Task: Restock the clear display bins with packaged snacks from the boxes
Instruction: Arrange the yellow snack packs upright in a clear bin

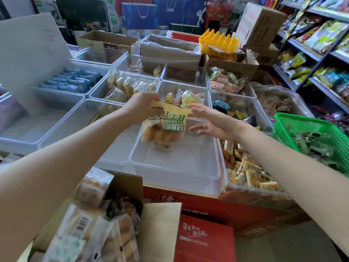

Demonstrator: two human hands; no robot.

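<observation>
Clear bins (175,167) lie in rows across the middle of the frame. An open box (117,201) of packaged snacks sits at lower left, before them. A basket (309,127) rests on the bins at right, with shelves (321,53) at upper right. More boxes (105,40) stand behind the bins.

L hand (140,105) pinching; R hand (211,122) splayed
</observation>
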